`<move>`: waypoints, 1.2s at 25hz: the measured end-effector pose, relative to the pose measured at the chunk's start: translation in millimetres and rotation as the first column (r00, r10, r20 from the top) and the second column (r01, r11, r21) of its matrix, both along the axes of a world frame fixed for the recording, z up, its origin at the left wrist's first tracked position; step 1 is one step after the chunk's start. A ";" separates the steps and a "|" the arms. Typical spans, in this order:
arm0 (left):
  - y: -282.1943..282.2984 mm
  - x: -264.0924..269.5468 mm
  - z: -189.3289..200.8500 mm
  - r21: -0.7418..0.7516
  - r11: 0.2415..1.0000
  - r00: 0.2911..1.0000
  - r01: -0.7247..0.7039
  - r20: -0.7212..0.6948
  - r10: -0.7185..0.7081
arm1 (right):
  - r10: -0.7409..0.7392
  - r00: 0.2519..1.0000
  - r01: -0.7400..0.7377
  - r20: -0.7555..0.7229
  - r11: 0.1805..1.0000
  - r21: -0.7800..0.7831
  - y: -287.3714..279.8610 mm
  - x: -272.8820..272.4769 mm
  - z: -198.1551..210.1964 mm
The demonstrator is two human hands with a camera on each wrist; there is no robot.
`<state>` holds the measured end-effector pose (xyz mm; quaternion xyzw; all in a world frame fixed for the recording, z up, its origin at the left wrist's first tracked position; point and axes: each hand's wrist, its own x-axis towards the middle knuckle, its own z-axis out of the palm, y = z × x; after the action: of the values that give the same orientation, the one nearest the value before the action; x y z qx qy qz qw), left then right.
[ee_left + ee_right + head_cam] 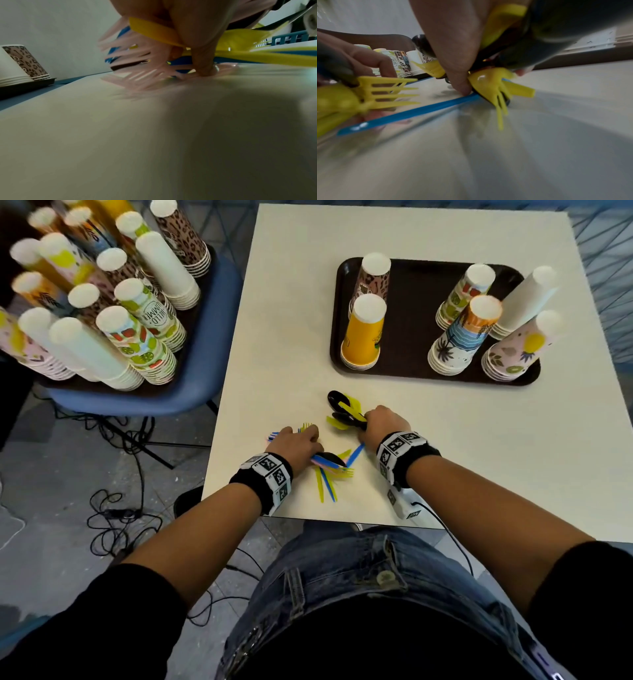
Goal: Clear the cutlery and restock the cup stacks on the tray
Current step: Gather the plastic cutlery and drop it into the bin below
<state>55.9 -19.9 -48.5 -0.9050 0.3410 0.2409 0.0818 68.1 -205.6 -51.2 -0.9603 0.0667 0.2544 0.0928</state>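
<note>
Plastic cutlery in yellow, blue, pink and black lies at the near edge of the white table point(445, 446). My left hand point(298, 444) grips a bundle of forks and a black spoon point(330, 460); the left wrist view shows pink forks point(137, 65) and a yellow handle point(154, 32) under its curled fingers. My right hand point(383, 422) holds black spoons and yellow cutlery point(346, 409); in the right wrist view its thumb point(460, 83) presses by a yellow fork point(491, 86) over a blue handle point(412, 113). A dark tray point(411, 302) behind carries several inverted cup stacks point(363, 333).
To the left, a blue chair point(205, 364) holds a second dark tray crowded with many tall stacks of patterned paper cups point(137, 337). Cables point(116, 515) trail over the floor beside it. A white cabled device point(402, 505) lies at the table's near edge.
</note>
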 end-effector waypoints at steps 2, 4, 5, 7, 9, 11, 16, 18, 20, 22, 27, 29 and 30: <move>-0.5 4.4 1.8 0.015 1.000 0.999 -0.005 0.031 0.005 | -0.018 1.000 0.017 0.017 1.000 0.026 -0.6 -2.3 0.9; -1.4 7.8 4.5 0.030 1.000 0.998 0.004 0.066 -0.006 | -0.030 0.998 0.027 0.053 0.998 0.060 -2.9 -4.0 4.5; -1.6 9.6 5.2 0.033 0.999 0.997 0.004 0.075 -0.006 | -0.029 0.997 0.023 0.073 0.997 0.078 -5.4 -4.1 7.5; -1.5 12.8 6.7 0.034 0.999 0.997 -0.012 0.081 0.010 | -0.034 0.992 0.022 0.122 0.995 0.102 -12.9 -3.9 15.9; -0.2 16.1 8.5 0.027 0.999 0.995 -0.032 0.096 0.029 | -0.037 0.987 0.023 0.159 0.995 0.093 -23.2 -3.2 23.8; 2.0 19.2 13.4 0.000 0.999 0.993 -0.047 0.106 0.047 | 0.003 0.992 -0.011 0.127 0.998 0.061 -34.0 -3.9 28.5; 11.6 31.3 28.8 -0.014 0.995 0.985 -0.101 0.141 0.102 | 0.251 0.968 -0.250 0.009 0.967 -0.040 -44.8 -3.6 29.5; 11.7 31.5 36.6 0.037 0.992 0.988 -0.118 0.103 0.114 | 0.331 0.943 -0.331 0.011 0.943 -0.030 -44.0 -1.3 25.7; 9.8 26.4 41.1 0.063 0.992 0.993 -0.107 0.060 0.104 | 0.382 0.924 -0.381 0.017 0.924 -0.020 -42.5 0.1 21.7; 8.5 18.0 38.3 0.090 0.993 0.996 -0.075 0.063 0.070 | 0.420 0.907 -0.419 0.015 0.907 -0.042 -41.1 0.5 18.4; 3.8 -0.6 15.2 0.161 0.978 0.990 -0.131 0.080 0.119 | 0.473 0.881 -0.469 -0.009 0.869 -0.156 -38.8 1.5 8.5; 2.0 -2.8 7.4 0.178 0.973 0.988 -0.148 0.075 0.137 | 0.463 0.886 -0.454 0.006 0.871 -0.190 -39.9 1.5 6.9; 0.8 -3.2 4.2 0.182 0.971 0.987 -0.156 0.071 0.145 | 0.452 0.892 -0.442 0.012 0.876 -0.196 -41.0 0.2 6.0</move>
<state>52.7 -19.1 -44.3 -0.9230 0.2449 0.2515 0.1573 68.3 -246.5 -45.2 -0.9610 -0.1358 0.2341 -0.0575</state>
